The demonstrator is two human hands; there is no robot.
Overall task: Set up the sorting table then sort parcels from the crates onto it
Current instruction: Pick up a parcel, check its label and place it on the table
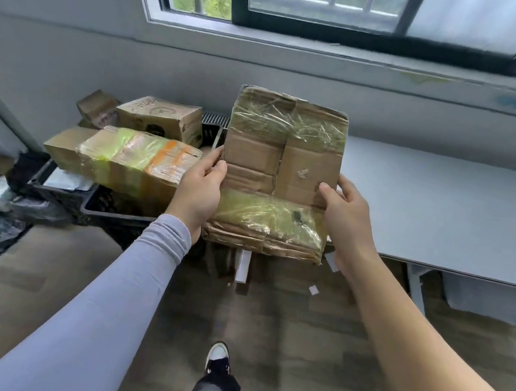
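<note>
The person is carrying one parcel (279, 178) from the crates (115, 209) toward the worktop (440, 208). Left hand (198, 189) and right hand (347, 224) are each grasping a side edge, parcel held between them, apparently overhanging the worktop's left end. Next move calls for lowering it flat there.

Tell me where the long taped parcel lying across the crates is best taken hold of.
Take the long taped parcel with both hands, one at each short end, coming from above: it lies flat across the black crates, so a one-ended grip would likely let it tip.
</note>
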